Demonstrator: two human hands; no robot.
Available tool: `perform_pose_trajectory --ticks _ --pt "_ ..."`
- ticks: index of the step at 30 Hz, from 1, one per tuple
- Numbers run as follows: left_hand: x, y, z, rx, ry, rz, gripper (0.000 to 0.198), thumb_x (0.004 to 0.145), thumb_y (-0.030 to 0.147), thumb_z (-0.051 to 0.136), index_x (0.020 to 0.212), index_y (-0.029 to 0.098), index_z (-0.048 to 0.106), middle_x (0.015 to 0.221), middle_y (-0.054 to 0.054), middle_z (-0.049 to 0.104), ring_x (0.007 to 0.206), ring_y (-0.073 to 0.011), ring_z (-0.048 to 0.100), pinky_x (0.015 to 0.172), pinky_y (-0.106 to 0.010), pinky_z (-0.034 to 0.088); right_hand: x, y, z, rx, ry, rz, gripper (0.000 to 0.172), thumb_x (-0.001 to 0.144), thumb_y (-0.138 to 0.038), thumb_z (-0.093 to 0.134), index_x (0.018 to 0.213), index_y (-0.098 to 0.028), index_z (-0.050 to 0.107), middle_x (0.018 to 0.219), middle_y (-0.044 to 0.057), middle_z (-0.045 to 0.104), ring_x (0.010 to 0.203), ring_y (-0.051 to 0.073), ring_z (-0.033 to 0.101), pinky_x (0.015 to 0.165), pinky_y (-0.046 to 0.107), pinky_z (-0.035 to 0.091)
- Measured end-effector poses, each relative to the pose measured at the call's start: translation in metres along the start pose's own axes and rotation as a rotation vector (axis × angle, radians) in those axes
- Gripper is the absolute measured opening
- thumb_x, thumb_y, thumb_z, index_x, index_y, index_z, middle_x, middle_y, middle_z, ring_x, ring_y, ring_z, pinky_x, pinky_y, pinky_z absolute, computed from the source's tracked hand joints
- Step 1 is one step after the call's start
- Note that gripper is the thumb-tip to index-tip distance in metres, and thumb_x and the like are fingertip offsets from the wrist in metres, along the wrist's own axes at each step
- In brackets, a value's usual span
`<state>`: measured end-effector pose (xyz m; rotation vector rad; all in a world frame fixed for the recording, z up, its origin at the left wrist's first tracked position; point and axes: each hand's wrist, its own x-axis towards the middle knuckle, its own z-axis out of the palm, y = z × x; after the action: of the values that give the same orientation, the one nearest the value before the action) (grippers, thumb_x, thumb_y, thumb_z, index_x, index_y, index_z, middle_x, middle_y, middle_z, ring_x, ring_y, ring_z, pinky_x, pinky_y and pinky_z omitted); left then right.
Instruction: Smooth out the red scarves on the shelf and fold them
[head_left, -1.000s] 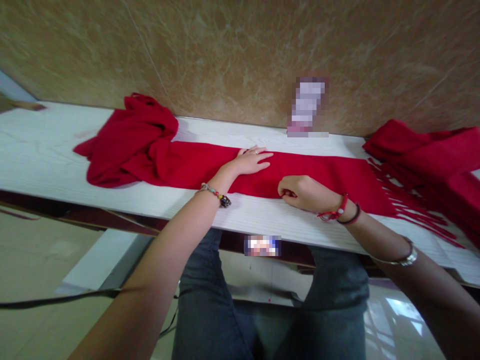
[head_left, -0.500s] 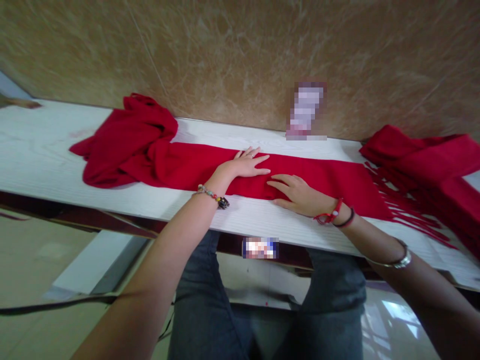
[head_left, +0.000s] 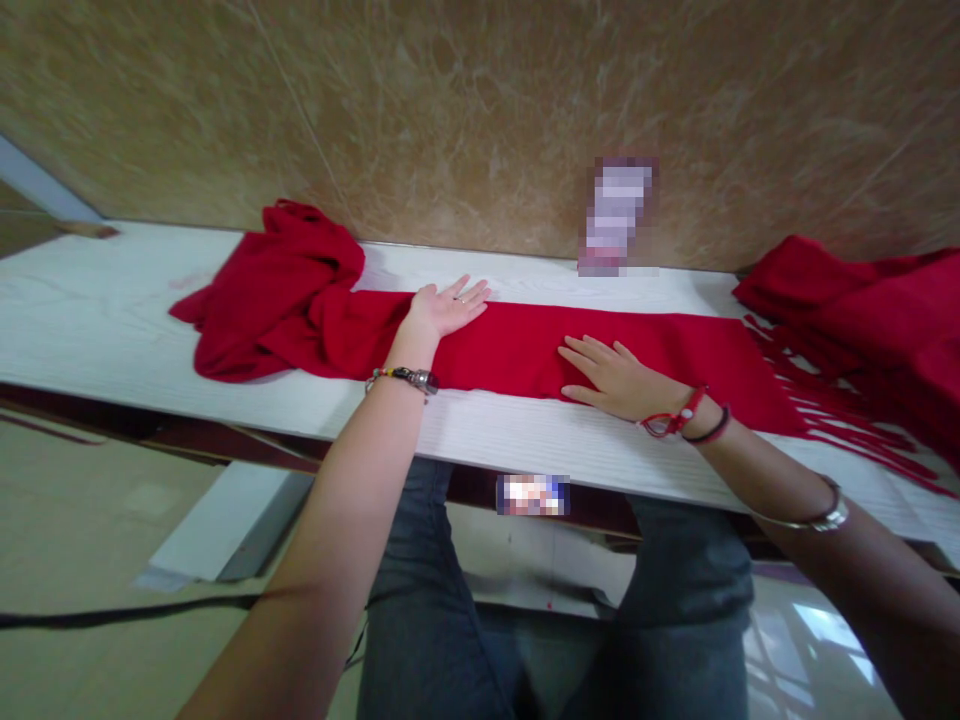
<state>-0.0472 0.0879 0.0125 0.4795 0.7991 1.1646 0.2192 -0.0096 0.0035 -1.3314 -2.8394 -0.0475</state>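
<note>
A red fringed scarf (head_left: 517, 350) lies stretched along the white tabletop, its right part flat and its left part bunched in a loose heap. My left hand (head_left: 450, 306) is turned palm up over the scarf's middle, fingers spread and nothing held. To its right, my right hand (head_left: 611, 378) rests palm down on the flat red cloth with its fingers apart. The tassels (head_left: 832, 420) at the scarf's right end fan out beside a second heap of red fabric (head_left: 862, 290).
A brown marbled wall (head_left: 450, 120) rises along the table's far edge. A blurred rectangular paper (head_left: 619, 210) is against it. The narrow white table (head_left: 480, 430) ends just above my knees. Below on the left are a white box (head_left: 225, 520) and a dark strap (head_left: 135, 612).
My left hand has turned from palm down to palm up and shifted left, away from my right hand. My right hand stays flat on the scarf. The whole view has shifted slightly.
</note>
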Motion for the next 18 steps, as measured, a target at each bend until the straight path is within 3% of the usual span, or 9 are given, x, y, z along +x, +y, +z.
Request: perform_pose_trajectory --ticks 9,13,16,18 --pt "0.002 -0.001 -0.002 -0.034 0.008 -0.009 0.063 0.091 0.039 -0.008 0.138 0.019 0.028 0.129 -0.01 0.049 0.114 -0.0179 0.053 0.091 -0.033 0.04 0.0 -0.002 -0.005 0.016 -0.011 0.002 0.058 0.089 -0.046 0.035 0.136 -0.012 0.037 0.144 0.017 0.033 0.132 0.032 0.03 0.099 0.056 0.033" --pt "0.003 0.0 0.005 -0.01 0.073 0.003 0.064 0.09 0.046 -0.005 0.137 0.02 0.029 0.128 -0.012 0.049 0.117 -0.0196 0.05 0.092 -0.036 0.039 0.0 0.0 -0.002 0.051 0.048 0.016 0.06 0.09 -0.047 0.035 0.141 -0.017 0.029 0.146 0.015 0.028 0.133 0.031 0.026 0.099 0.057 0.032" --pt "0.006 -0.009 0.018 0.241 0.166 0.166 0.055 0.091 0.052 0.015 0.129 0.023 0.041 0.132 -0.01 0.047 0.127 -0.0217 0.04 0.1 -0.036 0.032 0.0 0.001 0.001 0.046 0.047 -0.005 0.057 0.09 -0.045 0.033 0.14 -0.018 0.029 0.146 0.015 0.029 0.133 0.033 0.027 0.099 0.059 0.03" --pt "0.007 -0.021 0.026 0.58 0.139 0.329 0.04 0.089 0.046 0.035 0.118 0.026 0.051 0.137 -0.004 0.042 0.134 -0.02 0.026 0.109 -0.034 0.017 0.0 0.001 0.001 0.047 0.053 0.005 0.057 0.091 -0.045 0.032 0.14 -0.017 0.029 0.146 0.015 0.028 0.133 0.033 0.025 0.1 0.06 0.029"
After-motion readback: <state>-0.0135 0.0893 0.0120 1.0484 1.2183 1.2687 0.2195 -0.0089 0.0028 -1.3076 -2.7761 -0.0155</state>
